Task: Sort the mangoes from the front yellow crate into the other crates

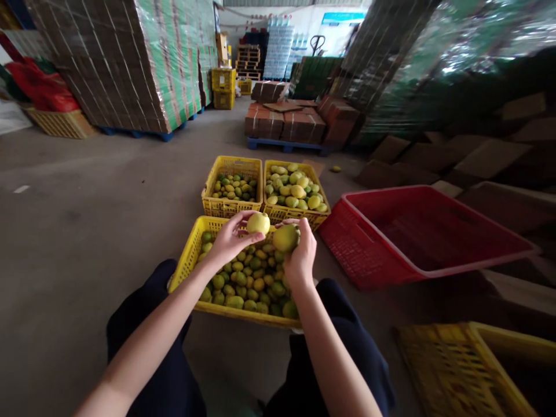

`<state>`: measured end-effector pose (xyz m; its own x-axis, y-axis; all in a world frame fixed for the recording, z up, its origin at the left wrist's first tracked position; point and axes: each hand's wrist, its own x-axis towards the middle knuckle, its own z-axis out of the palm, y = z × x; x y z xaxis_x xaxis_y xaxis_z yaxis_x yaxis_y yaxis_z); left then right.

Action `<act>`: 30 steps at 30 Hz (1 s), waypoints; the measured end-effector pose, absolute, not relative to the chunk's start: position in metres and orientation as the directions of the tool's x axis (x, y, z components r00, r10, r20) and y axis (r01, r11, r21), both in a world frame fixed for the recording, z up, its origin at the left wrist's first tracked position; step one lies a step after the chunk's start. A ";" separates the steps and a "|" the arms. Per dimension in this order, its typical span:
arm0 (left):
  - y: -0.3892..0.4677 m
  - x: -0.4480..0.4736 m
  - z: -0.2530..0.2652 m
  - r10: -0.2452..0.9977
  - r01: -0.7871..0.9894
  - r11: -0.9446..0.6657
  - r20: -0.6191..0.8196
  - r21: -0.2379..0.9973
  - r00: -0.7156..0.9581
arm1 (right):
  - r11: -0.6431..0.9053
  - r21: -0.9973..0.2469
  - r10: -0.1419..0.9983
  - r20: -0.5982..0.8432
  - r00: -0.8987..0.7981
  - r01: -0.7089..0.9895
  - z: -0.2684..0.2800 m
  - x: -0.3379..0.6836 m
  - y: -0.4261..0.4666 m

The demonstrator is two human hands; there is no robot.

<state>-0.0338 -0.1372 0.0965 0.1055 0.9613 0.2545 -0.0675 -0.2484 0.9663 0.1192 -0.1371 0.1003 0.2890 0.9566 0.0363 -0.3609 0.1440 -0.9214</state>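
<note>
1. In the head view, a pale yellow fruit [258,223] is grasped by the left hand [230,237], pinched at its fingertips between the thumb and fingers.
2. A greener fruit [285,238] is grasped by the right hand [300,260], its dark end turned toward the palm.
3. The two fruits are held just beside each other, with only a narrow gap between the grips.
4. Directly below both hands, a near yellow crate [243,314] is seen, filled with many green and yellow fruits [249,284].
5. Beyond the grips, a rear left crate [217,207] and a rear right crate [318,219] are placed side by side, both holding similar fruits.
6. To the right of the right hand, a red crate [360,249] is set, tilted.
</note>
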 end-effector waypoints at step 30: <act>-0.144 -0.025 0.096 0.993 -0.292 -0.079 0.103 0.953 0.065 | 0.417 -0.896 0.858 0.334 0.391 -0.150 0.097 0.107 -0.153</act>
<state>-0.0245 -0.1442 0.0955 0.0648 0.9926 0.1026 -0.2921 -0.0795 0.9531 0.1074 -0.1531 0.0968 0.3912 0.8577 0.3337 -0.1502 0.4172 -0.8963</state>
